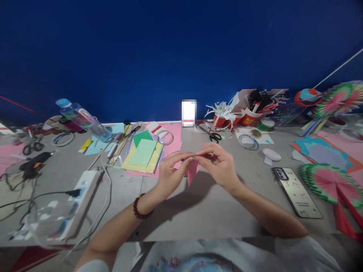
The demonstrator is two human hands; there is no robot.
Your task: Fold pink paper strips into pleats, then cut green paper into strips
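Fingertips of both my hands meet above the middle of the grey table, pinching a small piece of pink paper [193, 172]. A bit of green shows at its top edge, right between the fingers. My left hand [172, 169], with a dark bead bracelet at the wrist, closes thumb and forefinger on the paper's left side. From the other side my right hand [219, 163] grips it the same way. The paper hangs down in a point below the fingers; its upper part is hidden by them.
Left of my hands lie stacked coloured papers [143, 153], a power strip [78, 202], a glue gun [35, 164] and a tilted bottle [85, 119]. Behind are scissors [214, 136] and cups of tools [251, 116]. A phone [297, 192] and a folded paper fan [334, 181] lie right.
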